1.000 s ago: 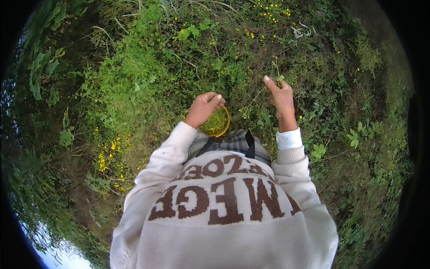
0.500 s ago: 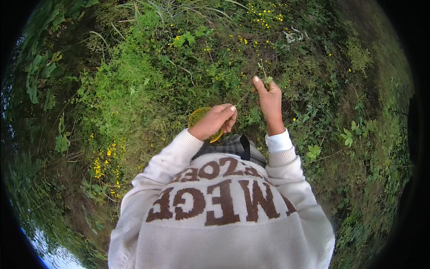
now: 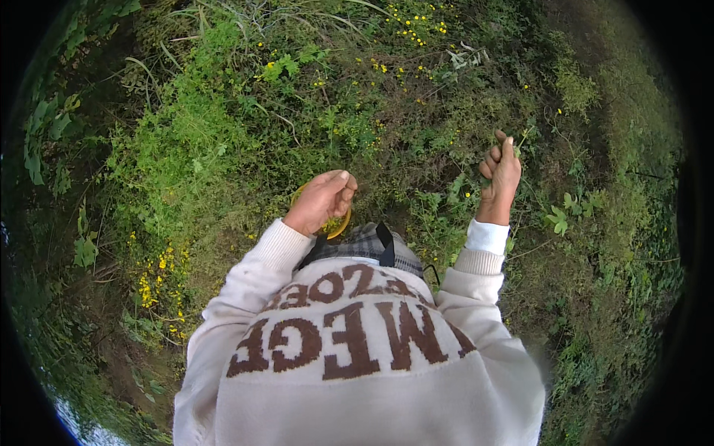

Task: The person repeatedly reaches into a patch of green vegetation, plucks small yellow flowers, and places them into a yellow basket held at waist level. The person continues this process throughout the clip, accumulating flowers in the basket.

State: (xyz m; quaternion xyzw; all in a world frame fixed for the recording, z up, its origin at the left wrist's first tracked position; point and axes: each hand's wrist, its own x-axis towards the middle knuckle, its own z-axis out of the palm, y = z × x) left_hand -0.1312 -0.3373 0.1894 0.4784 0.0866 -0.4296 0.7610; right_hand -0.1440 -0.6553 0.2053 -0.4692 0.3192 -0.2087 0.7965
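My left hand [image 3: 321, 202] is closed in front of my waist, with thumb and fingertips pressed together. What it holds, if anything, is too small to make out. Behind that hand shows the yellow rim of a round container [image 3: 344, 224], mostly hidden by the hand. Farther out to the right, my right hand [image 3: 501, 178] is raised with its fingers curled and thumb up. A thin green plant sprig [image 3: 525, 137] sticks up beside its thumb, pinched in that hand. The two hands are well apart.
Dense green weeds [image 3: 201, 126] cover the ground ahead. Yellow flowers grow at the left [image 3: 160, 275] and at the far side [image 3: 416, 28]. Dry grass blades [image 3: 141, 67] arch at the far left. A broad-leaved plant [image 3: 558, 218] stands right of my right forearm.
My hands have drawn apart; the right one has moved out to the right with the sprig. The stem that stretched between them no longer spans the gap. The view has shifted slightly.
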